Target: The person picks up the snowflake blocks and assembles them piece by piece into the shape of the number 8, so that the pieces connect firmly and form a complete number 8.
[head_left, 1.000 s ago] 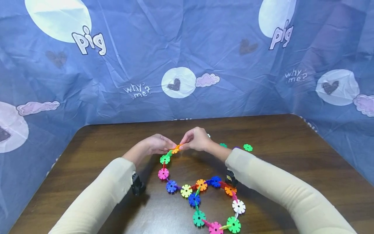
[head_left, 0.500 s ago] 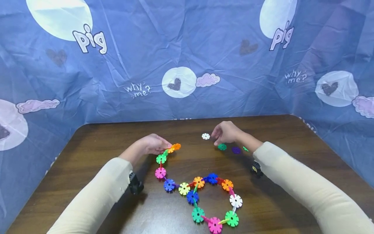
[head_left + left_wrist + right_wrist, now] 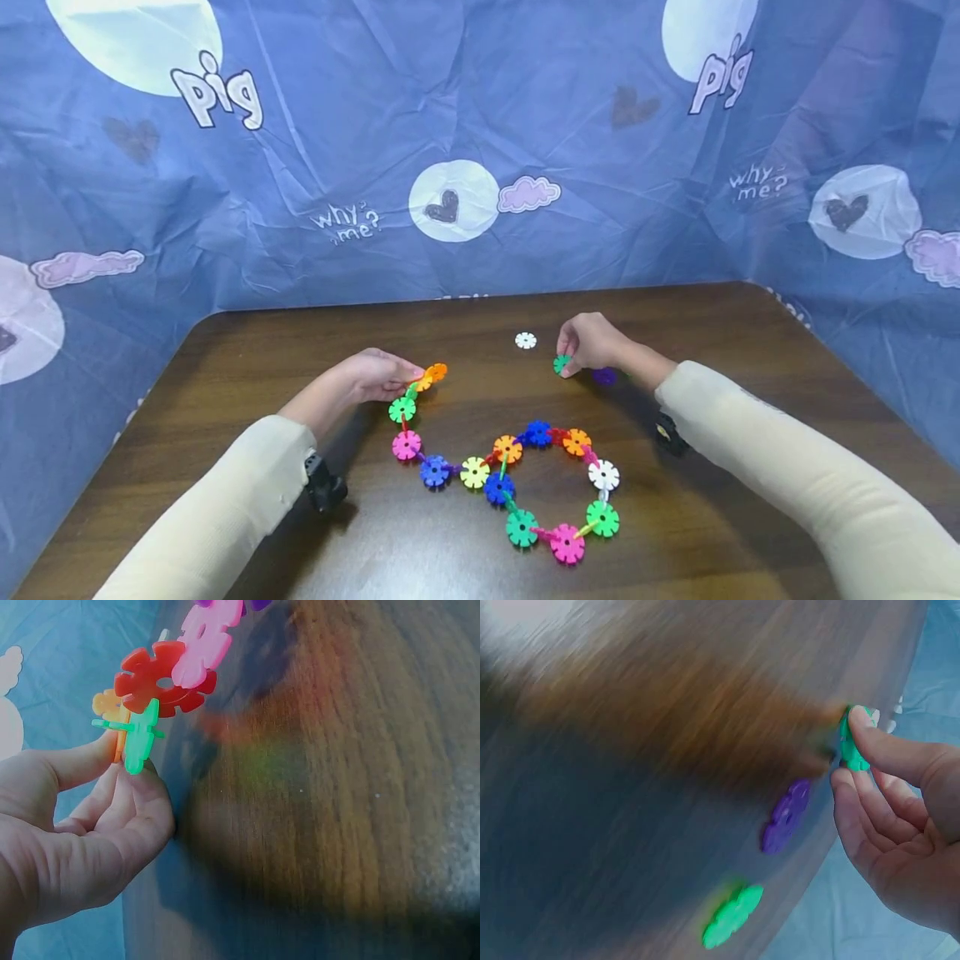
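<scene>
In the head view my left hand (image 3: 377, 375) pinches the orange end of a chain of slotted plastic snowflake discs (image 3: 407, 445). Two orange discs (image 3: 436, 372) overlap at that end. The left wrist view shows a bright green disc (image 3: 139, 739) by the fingertips, with a red disc (image 3: 154, 679) and a pink disc (image 3: 204, 641) beyond it. On the table the chain curves towards the right into a closed ring of discs. My right hand (image 3: 591, 342) holds a loose teal-green snowflake disc (image 3: 852, 742) between thumb and fingers at the back right.
A loose white disc (image 3: 526, 340) lies left of my right hand. Beside that hand are a purple disc (image 3: 786, 816) and a bright green disc (image 3: 733, 916). The wooden table (image 3: 262, 350) ends at a blue printed cloth (image 3: 315, 125) behind.
My right hand has left the orange end of the chain, moved right and picked up the teal-green disc. The left hand keeps its hold and has shifted slightly left.
</scene>
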The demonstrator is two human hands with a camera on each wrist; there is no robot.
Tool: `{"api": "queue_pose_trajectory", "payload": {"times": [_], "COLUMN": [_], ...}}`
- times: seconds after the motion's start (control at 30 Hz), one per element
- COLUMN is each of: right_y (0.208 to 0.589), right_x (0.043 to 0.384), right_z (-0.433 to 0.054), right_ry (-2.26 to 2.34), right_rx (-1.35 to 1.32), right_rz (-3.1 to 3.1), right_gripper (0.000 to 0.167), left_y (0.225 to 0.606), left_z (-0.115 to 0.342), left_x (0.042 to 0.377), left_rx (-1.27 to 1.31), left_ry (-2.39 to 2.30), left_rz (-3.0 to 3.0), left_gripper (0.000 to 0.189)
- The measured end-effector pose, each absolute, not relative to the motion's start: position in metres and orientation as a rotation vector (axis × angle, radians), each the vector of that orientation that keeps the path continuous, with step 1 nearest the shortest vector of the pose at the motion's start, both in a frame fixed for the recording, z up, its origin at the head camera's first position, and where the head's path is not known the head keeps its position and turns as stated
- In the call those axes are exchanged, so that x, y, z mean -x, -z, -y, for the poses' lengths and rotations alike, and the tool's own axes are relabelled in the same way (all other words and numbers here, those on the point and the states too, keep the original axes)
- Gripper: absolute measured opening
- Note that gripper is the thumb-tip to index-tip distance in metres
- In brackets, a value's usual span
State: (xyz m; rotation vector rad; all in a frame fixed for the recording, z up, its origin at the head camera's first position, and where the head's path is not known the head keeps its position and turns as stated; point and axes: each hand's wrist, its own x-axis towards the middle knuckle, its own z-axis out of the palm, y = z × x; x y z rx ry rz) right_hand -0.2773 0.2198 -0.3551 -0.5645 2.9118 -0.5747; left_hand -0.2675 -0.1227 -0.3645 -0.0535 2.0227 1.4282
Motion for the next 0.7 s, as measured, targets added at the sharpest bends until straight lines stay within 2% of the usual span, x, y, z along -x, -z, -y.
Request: {"api": "queue_pose_trajectory", "payload": {"times": [0.13, 0.37, 0.7], "right_y": [0.353, 0.349, 0.346], "right_x": [0.279, 0.276, 0.272], "right_z": [-0.214, -0.198, -0.146], "right_ry": [0.682, 1.15, 1.536], "right_rx": [0.487, 0.156, 0.002], "right_rz": [-2.864, -2.524, -2.21], "right_gripper": [0.022, 0.022, 0.031], "left_y": [0.365, 0.362, 0.354], "left_z": [0.125, 0.123, 0.118], "left_x": [0.268, 0.268, 0.266], "left_rx": [0.053, 0.047, -0.021], "left_ry": [-1.449, -1.434, -1.417], "left_rz": [-2.019, -2.026, -2.036], "left_gripper": [0.039, 0.039, 0.039]}}
